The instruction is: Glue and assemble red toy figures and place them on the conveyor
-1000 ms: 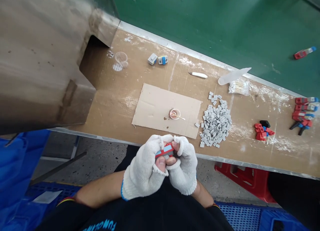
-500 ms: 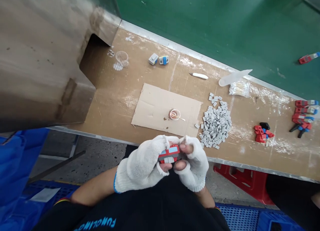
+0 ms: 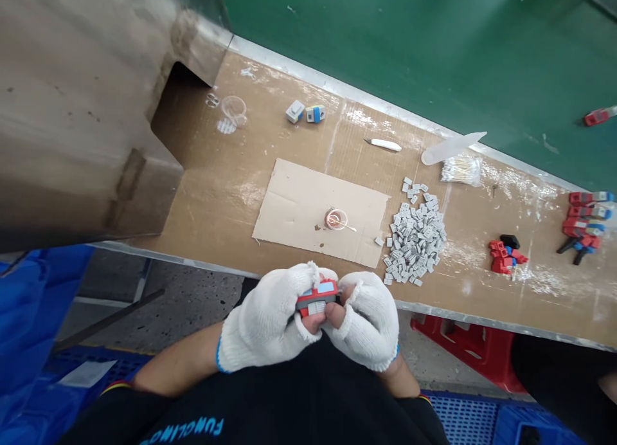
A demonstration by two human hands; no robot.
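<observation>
A red and grey toy part (image 3: 317,297) with light blue window panels and a pale grey ribbed piece is held in front of my body, just off the table's near edge. My left hand (image 3: 274,319), in a white fingerless-tip glove, is closed round its left side. My right hand (image 3: 367,319), gloved the same way, presses thumb and fingers against its right end. Beyond them, a small cup (image 3: 336,219) of reddish liquid holds a cotton swab (image 3: 348,227) and stands on a cardboard sheet (image 3: 299,207).
Right of the sheet lies a heap of small grey pieces (image 3: 417,239). Farther off are a white-handled knife (image 3: 384,145), a bag of cotton swabs (image 3: 461,170) and red toy parts (image 3: 504,258). A metal housing (image 3: 87,123) stands left; a green belt (image 3: 409,46) runs behind.
Both hands have shifted slightly left with the toy part. My right thumb has moved onto its front, near the ribbed piece. Red toy on the belt has moved right.
</observation>
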